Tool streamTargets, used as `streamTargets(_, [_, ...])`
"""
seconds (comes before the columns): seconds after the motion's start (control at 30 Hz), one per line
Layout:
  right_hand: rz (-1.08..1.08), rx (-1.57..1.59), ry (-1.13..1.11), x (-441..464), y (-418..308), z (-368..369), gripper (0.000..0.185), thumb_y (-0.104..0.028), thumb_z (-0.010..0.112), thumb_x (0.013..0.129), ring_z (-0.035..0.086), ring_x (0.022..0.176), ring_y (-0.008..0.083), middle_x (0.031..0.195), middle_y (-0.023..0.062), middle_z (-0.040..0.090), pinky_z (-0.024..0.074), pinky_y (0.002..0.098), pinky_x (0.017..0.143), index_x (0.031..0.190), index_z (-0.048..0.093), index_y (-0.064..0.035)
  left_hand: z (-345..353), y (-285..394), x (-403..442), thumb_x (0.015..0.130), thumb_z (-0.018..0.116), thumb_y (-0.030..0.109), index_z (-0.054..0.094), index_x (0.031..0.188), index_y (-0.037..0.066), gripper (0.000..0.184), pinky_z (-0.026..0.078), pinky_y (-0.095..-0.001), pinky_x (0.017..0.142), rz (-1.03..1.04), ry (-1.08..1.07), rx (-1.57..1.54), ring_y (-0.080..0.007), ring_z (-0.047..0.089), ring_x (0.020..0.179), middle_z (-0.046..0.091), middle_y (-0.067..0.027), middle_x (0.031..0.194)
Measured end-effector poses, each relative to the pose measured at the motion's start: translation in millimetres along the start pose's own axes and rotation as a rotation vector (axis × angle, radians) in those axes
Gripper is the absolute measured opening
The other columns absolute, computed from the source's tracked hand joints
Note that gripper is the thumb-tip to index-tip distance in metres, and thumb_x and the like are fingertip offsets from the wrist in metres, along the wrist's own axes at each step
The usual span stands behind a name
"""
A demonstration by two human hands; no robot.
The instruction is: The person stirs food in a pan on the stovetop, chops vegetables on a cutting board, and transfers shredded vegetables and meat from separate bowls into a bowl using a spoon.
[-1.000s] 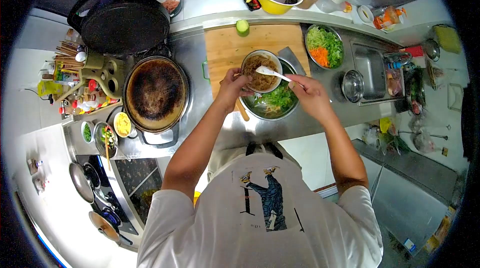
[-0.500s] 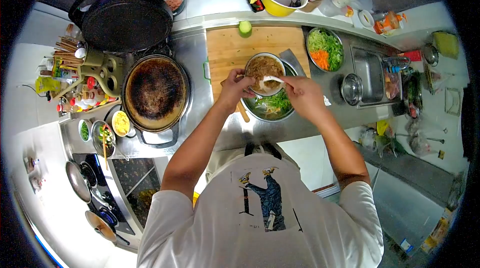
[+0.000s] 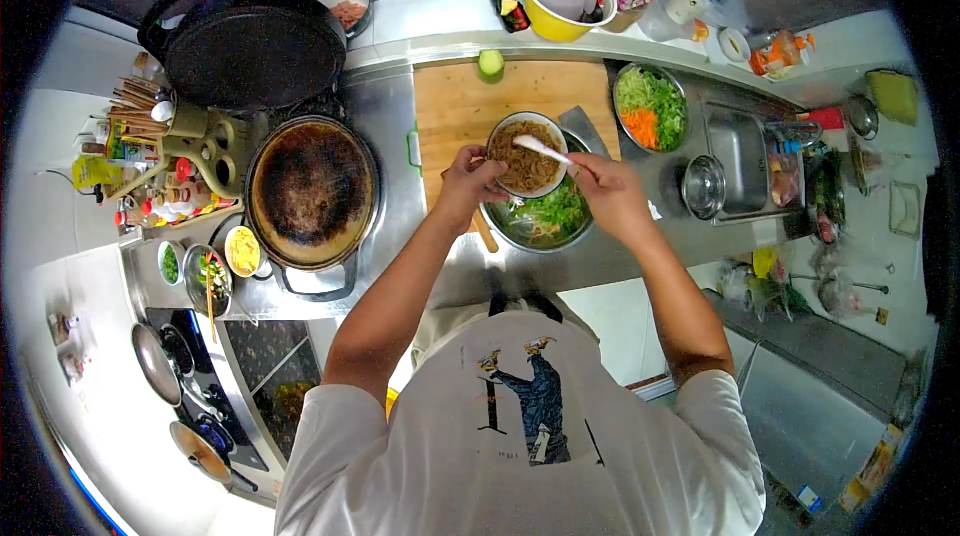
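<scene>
My left hand grips the left rim of a white bowl filled with a brown shredded or minced food. My right hand is closed round the handle of a white spoon, whose head rests over the brown food. The bowl is held above a metal mixing bowl and partly covers it. Chopped greens and pale strips show inside the metal bowl. Behind the bowls lies a wooden cutting board with a cleaver blade on it; a wooden handle sticks out at the front.
A large round griddle stands at left, its black lid raised behind. Right of the board are a bowl of shredded vegetables, a small metal bowl and the sink. A cut zucchini piece sits on the board's back edge.
The spoon head has shifted up and left within the white bowl, and my right hand has turned slightly. My left hand still grips the rim.
</scene>
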State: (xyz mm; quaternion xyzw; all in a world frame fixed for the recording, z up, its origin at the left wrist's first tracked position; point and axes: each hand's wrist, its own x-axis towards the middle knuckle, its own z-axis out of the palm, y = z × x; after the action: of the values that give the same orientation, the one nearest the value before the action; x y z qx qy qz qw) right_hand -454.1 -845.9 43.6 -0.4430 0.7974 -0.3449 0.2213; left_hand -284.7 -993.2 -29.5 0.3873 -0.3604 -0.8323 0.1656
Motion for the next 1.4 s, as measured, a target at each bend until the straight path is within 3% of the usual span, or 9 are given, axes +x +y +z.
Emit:
streamTargets(0.13, [0.066, 0.179, 0.088, -1, 9, 5, 0.018, -0.012, 0.061, 0.089, 0.051, 0.062, 0.0073, 0.070, 0.0023, 0.061, 0.0426, 0.0227, 0.058, 0.103, 0.066, -0.0016, 0, -3, 2, 0.079, 0.069, 0.016, 0.044, 0.112, 0.001, 0.045, 0.058, -0.0322, 0.060, -0.019, -0.008, 0.030, -0.0195, 0.062, 0.071, 0.057, -0.0121, 0.096])
streamTargets(0.2, [0.125, -0.070, -0.011, -6, 6, 8, 0.019, -0.014, 0.060, 0.089, 0.049, 0.063, 0.0074, 0.068, 0.0002, 0.058, 0.0408, 0.0223, 0.059, 0.101, 0.065, -0.0001, 3, -3, 3, 0.079, 0.069, 0.017, 0.044, 0.111, 0.001, 0.044, 0.058, -0.0322, 0.060, -0.021, 0.000, 0.040, -0.0193, 0.062, 0.071, 0.057, -0.0118, 0.096])
streamTargets(0.37, [0.007, 0.116, -0.049, -10, 31, 33, 0.022, -0.019, 0.059, 0.091, 0.044, 0.057, 0.0056, 0.064, -0.0027, 0.053, 0.0349, 0.0220, 0.052, 0.097, 0.065, 0.0013, 8, -4, 1, 0.080, 0.070, 0.017, 0.044, 0.110, 0.002, 0.042, 0.058, -0.0317, 0.060, -0.018, 0.010, 0.046, -0.0187, 0.062, 0.073, 0.057, -0.0107, 0.096])
streamTargets(0.47, [0.256, 0.394, -0.132, -9, 28, 36, 0.020, -0.020, 0.060, 0.091, 0.038, 0.050, 0.0043, 0.059, -0.0039, 0.048, 0.0293, 0.0213, 0.045, 0.095, 0.066, -0.0009, 9, -5, -1, 0.080, 0.071, 0.017, 0.044, 0.109, 0.003, 0.042, 0.057, -0.0311, 0.060, 0.003, 0.021, 0.080, -0.0183, 0.062, 0.074, 0.058, -0.0100, 0.095])
streamTargets(0.53, [0.683, 0.731, -0.188, -9, 18, 28, 0.018, -0.022, 0.062, 0.090, 0.033, 0.045, 0.0035, 0.056, -0.0060, 0.041, 0.0226, 0.0212, 0.040, 0.094, 0.064, -0.0042, 8, -7, -1, 0.080, 0.072, 0.017, 0.044, 0.109, 0.003, 0.043, 0.058, -0.0313, 0.060, -0.020, 0.000, 0.099, -0.0176, 0.061, 0.078, 0.056, -0.0092, 0.095])
streamTargets(0.63, [0.783, 0.855, -0.180, -10, 11, 20, 0.018, -0.023, 0.062, 0.090, 0.030, 0.043, 0.0036, 0.055, -0.0071, 0.038, 0.0198, 0.0208, 0.037, 0.096, 0.063, -0.0061, 7, -11, -1, 0.080, 0.072, 0.018, 0.044, 0.109, 0.003, 0.043, 0.058, -0.0325, 0.061, 0.003, -0.001, 0.096, -0.0172, 0.060, 0.080, 0.055, -0.0084, 0.096])
streamTargets(1.03, [0.705, 1.083, -0.260, -27, 36, 6, 0.022, -0.021, 0.057, 0.094, 0.029, 0.044, 0.0022, 0.056, -0.0087, 0.035, 0.0212, 0.0189, 0.038, 0.108, 0.063, -0.0061, 2, -9, -5, 0.081, 0.070, 0.020, 0.048, 0.111, 0.002, 0.041, 0.059, -0.0346, 0.065, 0.013, -0.024, 0.054, -0.0207, 0.062, 0.088, 0.059, -0.0111, 0.099])
streamTargets(1.27, [0.703, 1.183, -0.198, -48, 36, -16, 0.026, -0.022, 0.060, 0.092, 0.032, 0.044, 0.0030, 0.057, -0.0076, 0.040, 0.0237, 0.0196, 0.038, 0.111, 0.060, -0.0042, -8, -12, 5, 0.082, 0.068, 0.019, 0.043, 0.114, 0.000, 0.045, 0.058, -0.0351, 0.064, -0.004, -0.041, 0.016, -0.0191, 0.062, 0.077, 0.057, -0.0121, 0.098])
streamTargets(1.4, [0.732, 1.108, -0.105, -67, 38, -26, 0.023, -0.021, 0.056, 0.094, 0.028, 0.044, 0.0020, 0.057, -0.0078, 0.035, 0.0221, 0.0195, 0.040, 0.111, 0.061, -0.0065, -16, -10, 8, 0.082, 0.067, 0.019, 0.043, 0.113, 0.003, 0.042, 0.058, -0.0347, 0.065, 0.006, 0.003, 0.027, -0.0180, 0.060, 0.074, 0.056, -0.0102, 0.096])
